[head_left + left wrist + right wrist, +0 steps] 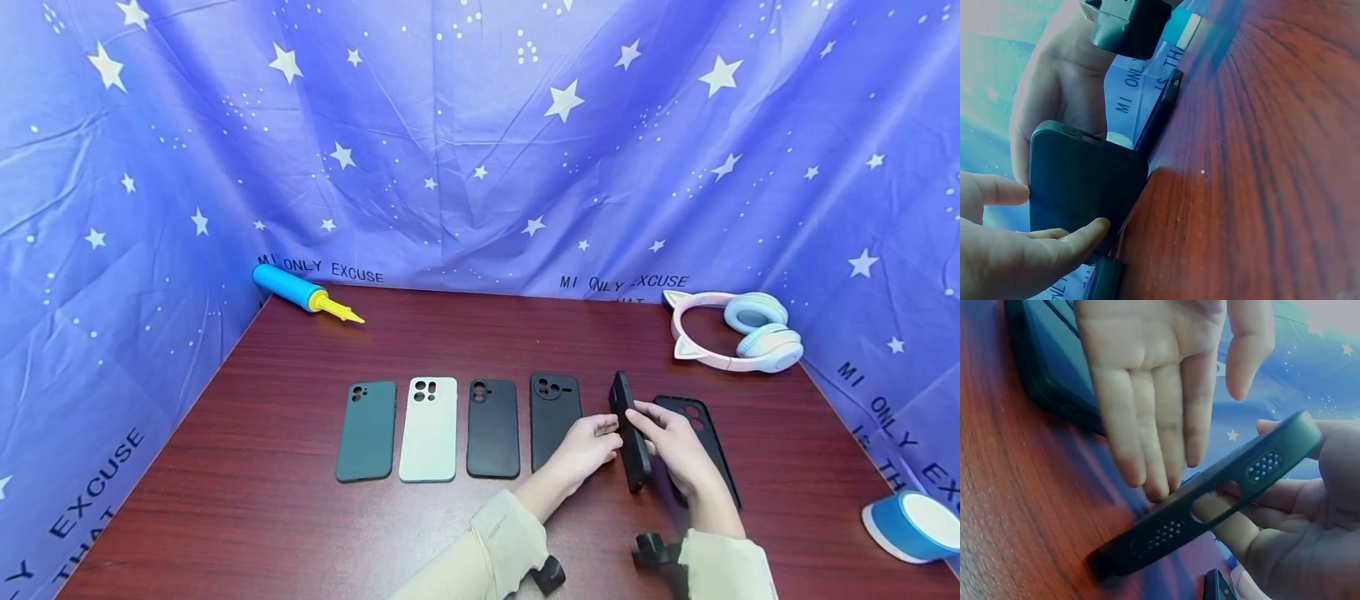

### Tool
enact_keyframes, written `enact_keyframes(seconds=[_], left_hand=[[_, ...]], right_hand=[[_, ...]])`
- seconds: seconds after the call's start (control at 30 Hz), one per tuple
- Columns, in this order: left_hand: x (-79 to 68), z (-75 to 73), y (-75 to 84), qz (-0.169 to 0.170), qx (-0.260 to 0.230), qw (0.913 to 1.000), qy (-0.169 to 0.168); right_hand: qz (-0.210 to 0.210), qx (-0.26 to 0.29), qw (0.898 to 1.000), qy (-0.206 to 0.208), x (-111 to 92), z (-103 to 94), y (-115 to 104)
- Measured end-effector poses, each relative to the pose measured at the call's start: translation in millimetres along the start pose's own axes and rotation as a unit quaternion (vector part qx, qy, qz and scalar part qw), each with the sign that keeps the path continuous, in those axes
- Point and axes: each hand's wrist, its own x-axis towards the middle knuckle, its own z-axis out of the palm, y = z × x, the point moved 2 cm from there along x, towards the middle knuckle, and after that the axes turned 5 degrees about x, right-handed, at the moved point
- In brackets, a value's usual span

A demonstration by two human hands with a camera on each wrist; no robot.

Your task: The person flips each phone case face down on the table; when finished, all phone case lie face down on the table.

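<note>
Gripping of the slim, matt-black phone case with rounded corners [636, 462] is done by the left hand [583, 450], whose thumb and fingers are placed on either side of one long edge. The right hand [675, 442] is held on the other side, its four fingers extended and its thumb kept apart; whether its fingertips are pressed on the case or only held just beside it cannot be told. The case is turned edge-up, to the left and on the near side of the pale pink-and-white cat-ear headphones [738, 358]. On the near side of the same headphones, a black phone case with camera cut-outs [707, 432] is laid flat on the dark red wood-grain table [262, 400].

Skin is seen through the port cut-out at one short end, so the held case is judged to be hollow and light. Flexible rubber or plastic is suggested by the smooth, dull finish; low fragility and moderate slip are to be expected. The long side walls are best taken between thumb and fingers near mid-length. Firm squeezing should be avoided, since the walls may be bowed inward, and the perforated end should be left uncovered.
</note>
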Motion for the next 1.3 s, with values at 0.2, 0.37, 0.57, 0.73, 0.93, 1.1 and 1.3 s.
enact_keyframes(seconds=[0.2,0.37,0.57,0.73,0.93,1.1,1.3], left_hand=[[0.2,0.0,-0.4,-0.011,0.008,0.9999,0.004],[0.2,-0.3,-0.8,-0.009,0.014,0.9998,0.007],[0.4,-1.5,-1.3,-0.008,0.041,0.9990,0.014],[0.8,-2.1,-1.2,-0.020,0.055,0.9981,0.017],[1.1,-2.1,-0.6,-0.023,0.066,0.9974,0.019],[0.2,-2.0,0.1,-0.019,0.072,0.9970,0.019],[-1.4,-2.3,1.4,-0.012,0.080,0.9966,0.020]], right_hand=[[-0.013,0.017,1.000,-0.001,0,-3.3,1],[-0.016,0.033,0.999,-0.004,-1,-6.3,2],[-0.033,0.074,0.997,-0.015,-2,-10.9,2],[-0.047,0.091,0.994,-0.023,-3,-15.7,4],[-0.057,0.102,0.993,-0.023,-2,-22.0,8],[-0.044,0.073,0.996,0.000,-1,-25.6,11],[-0.023,-0.024,0.999,0.033,1,-26.3,14]])
